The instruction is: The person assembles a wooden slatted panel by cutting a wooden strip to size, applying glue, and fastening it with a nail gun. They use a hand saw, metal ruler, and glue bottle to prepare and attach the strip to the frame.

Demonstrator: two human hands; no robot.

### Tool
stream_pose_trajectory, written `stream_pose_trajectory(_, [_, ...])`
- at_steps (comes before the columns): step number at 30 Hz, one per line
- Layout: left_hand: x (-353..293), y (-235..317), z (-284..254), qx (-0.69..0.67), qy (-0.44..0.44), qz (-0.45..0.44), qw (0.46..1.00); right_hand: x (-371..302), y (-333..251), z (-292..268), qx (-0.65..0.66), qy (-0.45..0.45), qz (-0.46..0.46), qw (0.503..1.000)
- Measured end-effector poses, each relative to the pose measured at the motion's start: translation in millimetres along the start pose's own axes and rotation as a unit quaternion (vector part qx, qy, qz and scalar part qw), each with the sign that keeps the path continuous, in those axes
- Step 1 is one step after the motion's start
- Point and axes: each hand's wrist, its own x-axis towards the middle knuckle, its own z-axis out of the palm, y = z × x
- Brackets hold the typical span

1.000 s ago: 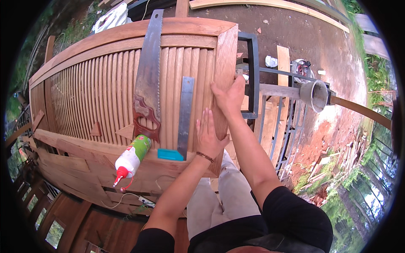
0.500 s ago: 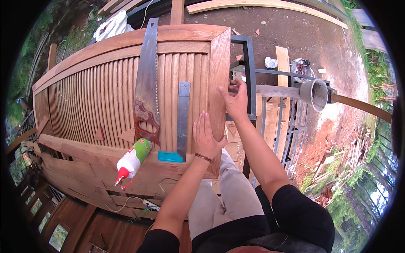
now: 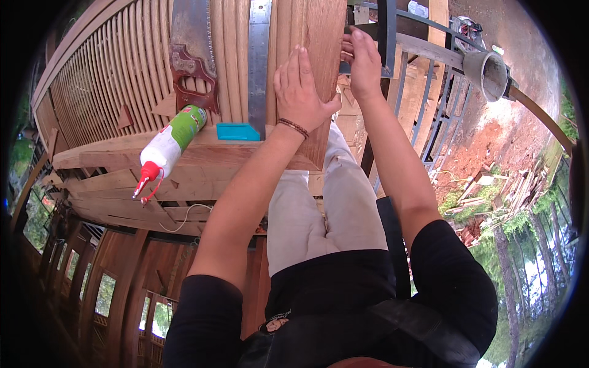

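Note:
A louvered wooden panel point(image 3: 314, 132) lies in front of me. My left hand point(image 3: 304, 86) rests flat on its right-hand frame, fingers stretched out and the thumb toward the outer edge. Just beyond that edge, my right hand point(image 3: 365, 64) has its fingers curled in beside the wood; anything inside them is hidden. Left of my left hand lies a try square with a steel blade point(image 3: 258, 67) and a turquoise handle point(image 3: 238, 131). A handsaw point(image 3: 195, 76) with a brown grip lies farther left. By its grip is a white-and-green glue bottle point(image 3: 172, 138) with a red nozzle.
Small wooden triangles point(image 3: 125, 116) lie on the slats. Right of the panel stands a dark metal frame point(image 3: 386, 37), with a grey bucket point(image 3: 486, 75) beyond. Scrap wood point(image 3: 500, 190) is heaped on the ground at right. A pale cable point(image 3: 184, 218) hangs below the panel.
The view has tilted, so the panel and tools sit higher in the picture. My right thumb has left the panel's face and the fingers have curled more. The left hand stays flat on the frame.

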Motion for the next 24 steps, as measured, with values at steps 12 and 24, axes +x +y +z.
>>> stream_pose_trajectory(12, [0.2, -1.8, 11.3, -0.002, -0.004, 0.023, 1.000, -132.7, 97.7, -12.0, -0.058, 0.083, 0.035, 0.994])
stream_pose_trajectory(24, [0.3, -4.6, 14.8, 0.006, 0.005, 0.028, 1.000, -135.0, 98.9, -16.3, 0.038, 0.084, 0.074, 0.993])
